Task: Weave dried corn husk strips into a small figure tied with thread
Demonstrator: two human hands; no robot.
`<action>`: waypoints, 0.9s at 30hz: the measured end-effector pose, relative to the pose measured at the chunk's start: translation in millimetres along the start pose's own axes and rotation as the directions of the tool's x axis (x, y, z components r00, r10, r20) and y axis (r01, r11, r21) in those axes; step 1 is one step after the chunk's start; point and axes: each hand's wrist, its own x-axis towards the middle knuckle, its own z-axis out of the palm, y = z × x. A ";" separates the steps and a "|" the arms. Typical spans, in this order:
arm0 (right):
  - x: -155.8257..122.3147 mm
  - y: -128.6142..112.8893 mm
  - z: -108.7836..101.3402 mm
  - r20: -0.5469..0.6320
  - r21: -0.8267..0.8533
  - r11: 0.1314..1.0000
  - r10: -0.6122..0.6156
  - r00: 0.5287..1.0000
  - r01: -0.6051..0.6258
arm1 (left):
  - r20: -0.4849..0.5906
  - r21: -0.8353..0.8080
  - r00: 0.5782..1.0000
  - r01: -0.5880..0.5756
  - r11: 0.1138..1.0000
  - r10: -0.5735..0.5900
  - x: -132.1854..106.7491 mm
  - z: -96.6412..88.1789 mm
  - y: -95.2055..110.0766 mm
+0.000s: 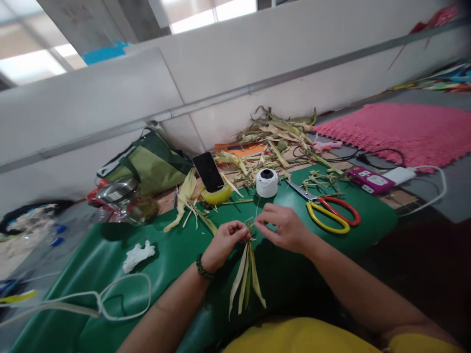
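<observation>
Pinched in the fingers of my left hand (230, 239) is the top of a small bundle of corn husk strips (248, 279), whose pale ends fan downward. My right hand (281, 226) is beside it, thumb and fingers closed together on a thin white thread (256, 211). The thread runs up toward a white spool (267, 183) standing on the green cover (235, 211). Right of the spool lie scissors (324, 208) with one red and one yellow handle, blades pointing away. Short husk scraps (320, 181) lie behind them.
A phone (208, 171) leans in a yellow holder (217, 195). Behind is a heap of dry husks (279, 130). A green bag (150, 162), clear containers (125, 201) and crumpled tissue (138, 256) are on the left. A purple power strip (370, 180) and pink cloth (405, 130) are on the right.
</observation>
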 end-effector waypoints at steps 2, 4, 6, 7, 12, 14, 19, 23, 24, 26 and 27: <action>-7.8 -0.5 6.7 0.089 -0.044 0.999 0.006 0.996 -0.003 | 0.021 -0.078 1.000 0.023 0.997 -0.021 0.5 -0.5 0.5; -12.9 0.6 14.9 0.112 -0.111 0.994 0.026 0.993 -0.013 | 0.037 -0.116 0.999 0.042 0.992 -0.038 1.0 0.2 0.3; -14.5 2.2 20.2 0.117 -0.145 0.989 0.032 0.993 -0.014 | 0.027 -0.122 0.999 0.050 0.991 -0.047 1.5 0.8 -0.1; -14.4 2.5 21.2 0.122 -0.150 0.989 0.029 0.992 -0.010 | 0.016 -0.119 0.999 0.052 0.992 -0.050 1.8 0.8 -0.2; -12.5 -2.8 16.2 0.137 -0.114 0.994 0.019 0.990 -0.004 | 0.002 -0.086 0.999 0.047 0.995 -0.047 2.5 -0.9 1.0; -12.5 -4.2 15.0 0.158 -0.101 0.995 0.013 0.987 0.003 | 0.009 -0.072 0.999 0.041 0.997 -0.041 2.1 -1.1 1.9; -13.6 -0.3 18.9 0.194 -0.155 0.986 -0.034 0.980 0.065 | 0.029 -0.033 0.999 0.023 0.999 -0.022 0.6 0.3 3.4; -15.9 -2.7 18.2 0.151 -0.157 0.985 -0.048 0.987 0.072 | -0.023 -0.035 1.000 0.020 0.999 -0.021 0.6 0.8 2.0; -16.7 -4.5 17.0 0.146 -0.149 0.985 -0.060 0.987 0.082 | -0.043 -0.024 0.999 0.013 1.000 -0.014 0.9 0.6 1.4; -18.2 -8.3 13.9 0.144 -0.123 0.988 -0.080 0.986 0.098 | -0.073 0.003 0.997 -0.007 1.000 0.007 1.5 -0.3 0.0; -18.7 -9.9 12.3 0.147 -0.102 0.990 -0.083 0.986 0.099 | -0.077 0.012 0.997 -0.018 1.000 0.019 1.8 -0.8 -0.7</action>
